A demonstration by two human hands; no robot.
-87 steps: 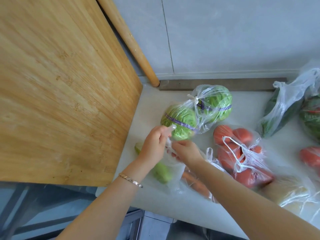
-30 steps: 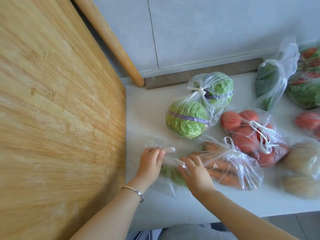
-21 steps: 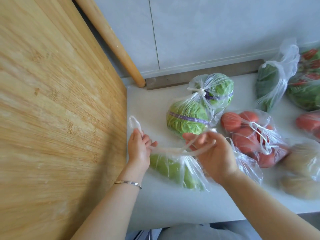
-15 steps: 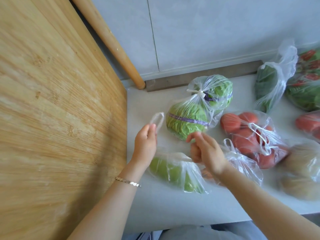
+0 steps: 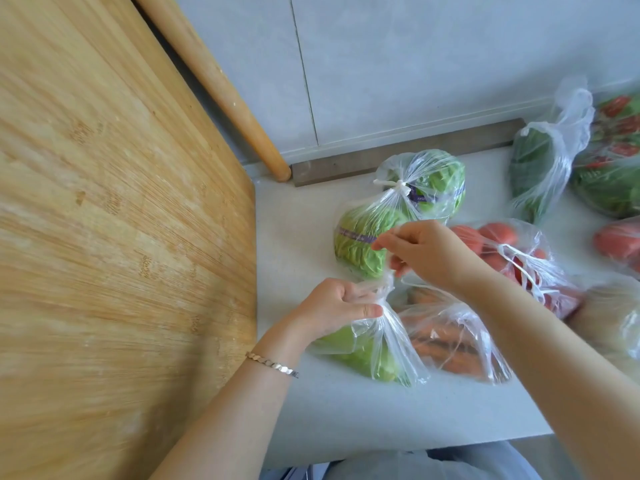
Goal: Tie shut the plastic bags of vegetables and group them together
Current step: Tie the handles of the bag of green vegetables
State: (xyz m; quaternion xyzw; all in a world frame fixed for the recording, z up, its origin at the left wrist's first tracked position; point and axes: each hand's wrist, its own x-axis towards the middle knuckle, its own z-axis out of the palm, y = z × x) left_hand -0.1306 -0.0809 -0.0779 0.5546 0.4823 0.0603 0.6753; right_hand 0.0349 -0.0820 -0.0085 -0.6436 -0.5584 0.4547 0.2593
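Note:
A clear bag of pale green vegetables (image 5: pixel 374 355) lies on the white counter (image 5: pixel 346 410) in front of me. My left hand (image 5: pixel 332 306) grips its gathered neck, thumb pressed across the twist. My right hand (image 5: pixel 426 254) is just above, pinching a thin handle strip that runs down to the neck. A tied bag of carrots (image 5: pixel 453 341) lies right of it. Behind are a knotted bag of lettuce (image 5: pixel 391 216) and a tied bag of tomatoes (image 5: pixel 519 261).
A large wooden board (image 5: pixel 121 237) fills the left, with a rolling pin (image 5: pixel 214 84) leaning on the wall. At the far right lie a bag of dark greens (image 5: pixel 540 157), a bag of red and green vegetables (image 5: pixel 613 161), another tomato bag (image 5: pixel 620 240) and a pale bag (image 5: pixel 609 320).
My hands have come together over the green bag. The left dropped to clamp its neck, the right rose above it, pulling a handle strip taut.

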